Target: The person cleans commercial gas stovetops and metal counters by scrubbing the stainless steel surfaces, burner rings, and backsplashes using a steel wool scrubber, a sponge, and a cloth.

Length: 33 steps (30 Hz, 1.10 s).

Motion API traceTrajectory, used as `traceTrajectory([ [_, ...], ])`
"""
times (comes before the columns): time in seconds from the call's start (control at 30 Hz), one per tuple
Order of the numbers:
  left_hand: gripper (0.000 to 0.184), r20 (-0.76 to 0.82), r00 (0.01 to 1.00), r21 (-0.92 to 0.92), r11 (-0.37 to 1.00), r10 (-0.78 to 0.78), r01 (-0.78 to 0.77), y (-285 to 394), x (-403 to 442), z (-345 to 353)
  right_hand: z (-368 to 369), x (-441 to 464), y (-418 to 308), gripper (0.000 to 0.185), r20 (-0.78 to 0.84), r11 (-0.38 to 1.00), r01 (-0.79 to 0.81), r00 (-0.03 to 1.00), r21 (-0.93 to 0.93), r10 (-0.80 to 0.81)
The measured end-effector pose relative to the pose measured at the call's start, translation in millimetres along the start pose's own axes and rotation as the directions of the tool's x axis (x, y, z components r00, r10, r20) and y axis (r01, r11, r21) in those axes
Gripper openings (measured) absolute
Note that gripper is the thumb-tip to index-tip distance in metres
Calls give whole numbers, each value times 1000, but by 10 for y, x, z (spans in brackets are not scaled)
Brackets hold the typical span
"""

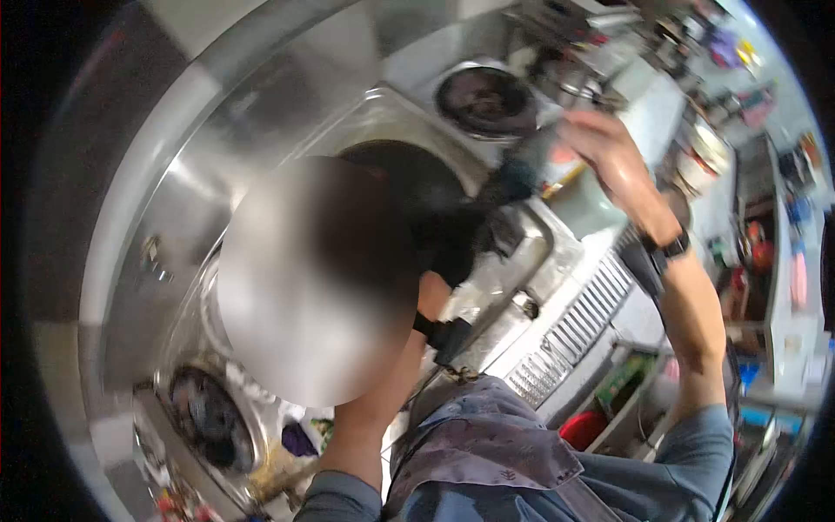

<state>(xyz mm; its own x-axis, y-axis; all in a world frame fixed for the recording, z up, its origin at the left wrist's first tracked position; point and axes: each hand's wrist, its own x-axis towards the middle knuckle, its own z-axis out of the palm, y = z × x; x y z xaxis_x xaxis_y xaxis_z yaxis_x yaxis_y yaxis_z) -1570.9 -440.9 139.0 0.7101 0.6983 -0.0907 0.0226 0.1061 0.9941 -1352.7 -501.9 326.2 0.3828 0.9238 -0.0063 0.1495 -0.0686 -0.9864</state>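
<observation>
My left hand (434,293) wears a black band at the wrist and reaches up over the stove. A large blurred oval hides most of this hand, so its fingers do not show. Beside it is a black object (452,235), too smeared to name. My right hand (613,161), with a black wristband (674,244), is raised at the right, smeared by motion. Its fingers are near a dark, blurry shape (522,174) and a pale green container (583,202); whether it grips anything is unclear. A dark round wok (417,165) sits behind the oval.
A dark round burner or pan (487,100) lies farther back, another (210,418) at lower left. A steel splashback (235,130) curves along the left. A slotted metal grate (570,335) runs along the front. Bowls (703,157) stand at right; a red bowl (584,431) sits below.
</observation>
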Motion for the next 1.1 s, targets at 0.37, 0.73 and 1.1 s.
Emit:
traceTrajectory([
  [0.37, 13, -287, 956, 41, 998, 58, -48, -34, -1544, -636, 1405, -951, 1128, 44, 525, 862, -430, 815, 267, 244],
  [0.73, 31, -498, 795, 641, 764, 348, 67, -319, -3267, -2244, 4053, -1541, 1069, 55, 622, 819, 475, 758, -322, -195],
  [1.1, 35, -670, 742, -279, 934, -22, -224, -187, -5220, -3922, 6716, -2025, 232, 33, 799, 684, 697, 529, -218, -285],
])
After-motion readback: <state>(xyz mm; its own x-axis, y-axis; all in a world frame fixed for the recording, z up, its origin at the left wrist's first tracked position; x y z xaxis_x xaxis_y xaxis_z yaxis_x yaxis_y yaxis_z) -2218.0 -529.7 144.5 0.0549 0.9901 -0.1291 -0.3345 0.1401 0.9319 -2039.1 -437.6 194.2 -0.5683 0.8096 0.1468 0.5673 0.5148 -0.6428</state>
